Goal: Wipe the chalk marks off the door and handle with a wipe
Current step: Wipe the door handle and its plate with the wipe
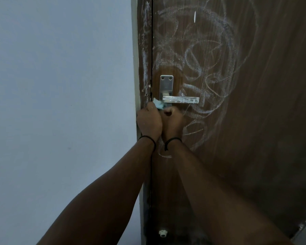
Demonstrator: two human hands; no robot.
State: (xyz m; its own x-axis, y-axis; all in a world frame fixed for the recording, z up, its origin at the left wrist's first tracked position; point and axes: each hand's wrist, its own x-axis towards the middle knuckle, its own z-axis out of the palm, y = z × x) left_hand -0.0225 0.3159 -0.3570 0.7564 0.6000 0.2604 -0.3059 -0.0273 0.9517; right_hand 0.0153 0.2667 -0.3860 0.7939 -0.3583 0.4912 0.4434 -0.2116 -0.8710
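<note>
A brown wooden door (pixel 254 103) carries white chalk scribbles (pixel 201 55) over its upper and middle part, and more chalk on the door frame (pixel 144 50). A small patch just above the handle plate looks free of chalk. The metal lever handle (pixel 181 99) with its plate (pixel 166 84) has chalk smears on the lever. My left hand (pixel 149 121) and my right hand (pixel 172 121) are side by side just under the handle's inner end. Both grip a crumpled pale blue wipe (pixel 35 104) that touches the door edge below the lever.
A plain pale wall (pixel 60 103) fills the left half of the view. A small white doorstop (pixel 162 233) sits low on the door near the floor. Each wrist wears a thin black band.
</note>
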